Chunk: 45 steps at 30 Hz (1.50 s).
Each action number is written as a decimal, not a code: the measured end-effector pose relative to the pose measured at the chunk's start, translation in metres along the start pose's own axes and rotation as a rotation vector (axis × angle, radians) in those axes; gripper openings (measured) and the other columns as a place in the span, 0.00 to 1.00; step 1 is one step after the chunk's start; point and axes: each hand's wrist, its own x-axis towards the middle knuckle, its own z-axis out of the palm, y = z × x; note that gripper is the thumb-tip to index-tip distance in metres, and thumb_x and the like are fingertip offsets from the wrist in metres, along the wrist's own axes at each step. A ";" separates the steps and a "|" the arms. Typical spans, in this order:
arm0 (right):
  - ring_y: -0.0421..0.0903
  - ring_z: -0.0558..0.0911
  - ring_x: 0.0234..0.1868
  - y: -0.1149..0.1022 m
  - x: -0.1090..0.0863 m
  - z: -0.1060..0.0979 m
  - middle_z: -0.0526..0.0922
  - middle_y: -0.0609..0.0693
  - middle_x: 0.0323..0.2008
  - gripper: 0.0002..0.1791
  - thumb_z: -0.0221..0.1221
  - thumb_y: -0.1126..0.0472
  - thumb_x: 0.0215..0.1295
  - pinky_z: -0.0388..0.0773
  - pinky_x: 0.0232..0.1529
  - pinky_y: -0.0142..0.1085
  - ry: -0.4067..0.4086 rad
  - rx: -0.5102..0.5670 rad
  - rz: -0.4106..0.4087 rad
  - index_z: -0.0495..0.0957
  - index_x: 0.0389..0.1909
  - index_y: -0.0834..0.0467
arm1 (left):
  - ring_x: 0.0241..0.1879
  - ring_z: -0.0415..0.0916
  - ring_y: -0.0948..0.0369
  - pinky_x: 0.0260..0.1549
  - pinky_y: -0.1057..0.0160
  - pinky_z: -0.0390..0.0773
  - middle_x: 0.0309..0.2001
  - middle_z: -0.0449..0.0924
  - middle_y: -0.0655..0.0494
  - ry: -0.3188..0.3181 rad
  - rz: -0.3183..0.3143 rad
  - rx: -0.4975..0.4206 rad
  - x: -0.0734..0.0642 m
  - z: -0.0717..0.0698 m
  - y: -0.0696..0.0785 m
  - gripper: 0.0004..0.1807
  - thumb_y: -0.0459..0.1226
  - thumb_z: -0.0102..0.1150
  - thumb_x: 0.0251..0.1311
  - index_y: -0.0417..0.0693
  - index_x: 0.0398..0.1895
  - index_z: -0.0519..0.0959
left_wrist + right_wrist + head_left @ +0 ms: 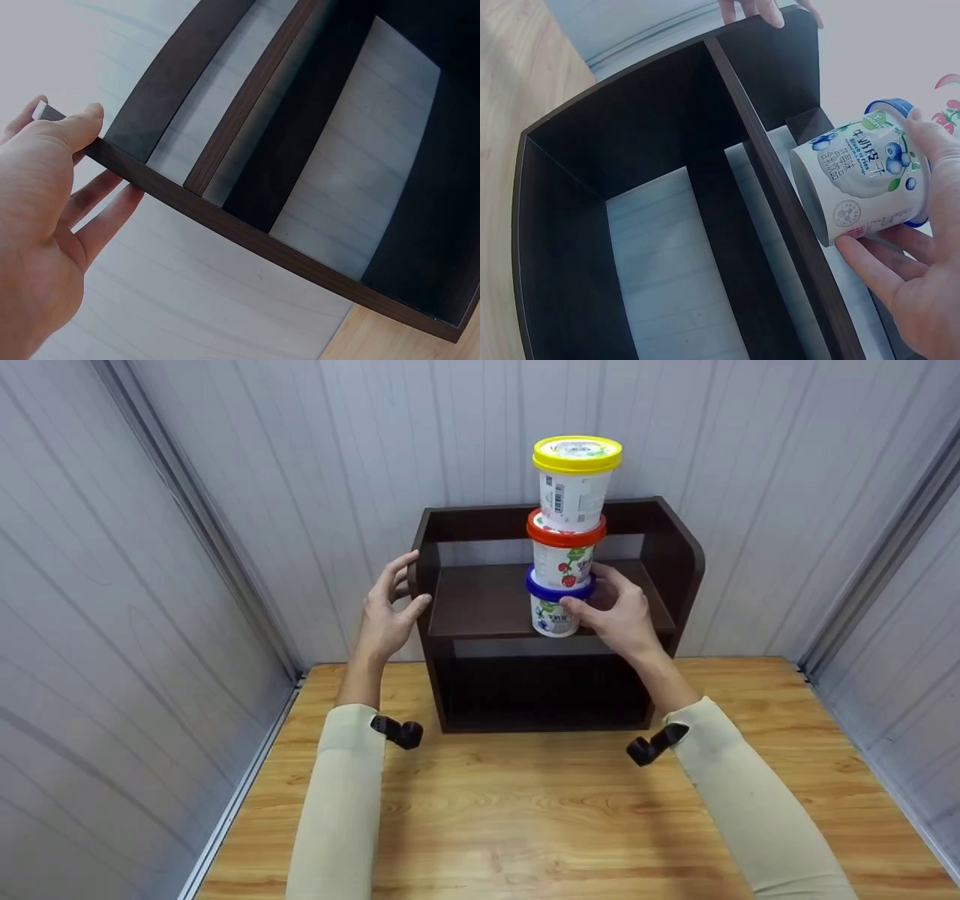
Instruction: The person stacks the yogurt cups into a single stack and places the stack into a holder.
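Three white tubs are stacked in one column in the head view. At the bottom is the blue-lidded tub [553,616], with blueberries printed on its side. On it stands the red-lidded tub [564,568] with a strawberry print, topped by the yellow-lidded tub [574,495]. My right hand [619,611] grips the blue-lidded tub, thumb in front. In the right wrist view that tub [862,176] is above the shelf board's front edge. My left hand [386,619] holds the left side panel [172,196] of the dark brown shelf [480,600], thumb on one side and fingers on the other.
The two-level shelf stands on a wood-grain tabletop [517,810] near the back wall [360,450]. Its lower compartment [547,690] is open at the front. Pale panel walls rise at left and right.
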 end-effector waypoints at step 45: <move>0.60 0.83 0.76 0.010 0.015 0.012 0.81 0.65 0.76 0.43 0.75 0.56 0.75 0.78 0.79 0.55 0.050 0.043 -0.010 0.68 0.85 0.57 | 0.74 0.81 0.37 0.70 0.35 0.83 0.84 0.72 0.41 0.003 0.006 0.067 -0.001 0.002 0.005 0.38 0.28 0.64 0.79 0.54 0.88 0.67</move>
